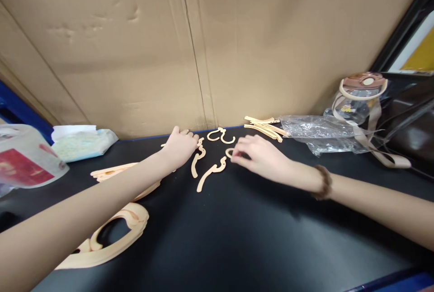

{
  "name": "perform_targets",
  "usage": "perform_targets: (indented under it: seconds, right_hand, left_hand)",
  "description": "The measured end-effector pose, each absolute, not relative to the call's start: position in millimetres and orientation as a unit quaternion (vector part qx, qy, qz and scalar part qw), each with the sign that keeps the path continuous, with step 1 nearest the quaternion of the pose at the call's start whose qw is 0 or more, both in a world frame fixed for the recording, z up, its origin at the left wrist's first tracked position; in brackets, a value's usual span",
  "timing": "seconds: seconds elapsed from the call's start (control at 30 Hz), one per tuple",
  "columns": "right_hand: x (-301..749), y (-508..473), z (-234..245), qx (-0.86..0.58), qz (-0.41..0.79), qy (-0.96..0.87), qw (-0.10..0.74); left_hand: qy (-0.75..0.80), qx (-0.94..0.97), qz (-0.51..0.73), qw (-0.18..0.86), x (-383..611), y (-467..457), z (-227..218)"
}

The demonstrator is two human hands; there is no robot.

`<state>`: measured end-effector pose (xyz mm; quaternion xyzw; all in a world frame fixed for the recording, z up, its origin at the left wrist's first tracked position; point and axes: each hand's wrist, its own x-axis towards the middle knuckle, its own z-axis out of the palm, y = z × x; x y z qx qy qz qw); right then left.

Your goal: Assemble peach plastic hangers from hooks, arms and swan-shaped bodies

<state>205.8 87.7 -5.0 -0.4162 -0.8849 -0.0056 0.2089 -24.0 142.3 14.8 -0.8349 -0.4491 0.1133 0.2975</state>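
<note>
My left hand reaches over cream plastic pieces near the back of the table, its fingers curled down and their tips partly hidden. A curved hanger arm lies just beside these fingers, and a second hanger arm rests between my hands. My right hand is closed in a pinch on a small cream hook, of which only the curved end shows. Two more hooks lie behind, close to the wall. Under my left forearm is a stack of cream hanger parts, partly covered.
Straight cream strips are piled at the back, next to a clear plastic bag. A strapped bottle stands at right. On the left are a tissue pack and a white-and-red container. Cardboard walls the back.
</note>
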Motion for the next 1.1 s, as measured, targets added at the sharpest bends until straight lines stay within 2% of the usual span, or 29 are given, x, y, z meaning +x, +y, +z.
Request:
perform_targets:
  seconds: [0.2, 0.3, 0.37, 0.5, 0.83, 1.1]
  right_hand:
    - [206, 40, -9, -0.326, -0.037, -0.927, 0.181]
    - [225, 58, 0, -0.388, -0.089, -0.898, 0.190]
    - [247, 81, 2, -0.463, -0.166, -0.857, 0.155]
    - [290, 120, -9, -0.541, -0.211, -0.805, 0.125]
    - [287, 125, -24, -0.549, -0.222, -0.804, 0.056]
    - [283, 118, -18, -0.570, -0.163, -0.801, 0.086]
  left_hand:
    - [-0.477, -0.832, 0.073, 0.275, -11, 116, 15]
    - [-0.469, -0.849, 0.065, 0.234, -1, 89, 13]
    - [-0.478, -0.852, 0.052, 0.208, 6, 70, 9]
    - [-0.470, -0.874, 0.007, 0.124, 16, 36, 0]
    - [-0.421, -0.899, -0.103, 0.069, 22, 11, -27]
    - [-0.377, -0.915, -0.141, -0.008, 16, 14, -28]
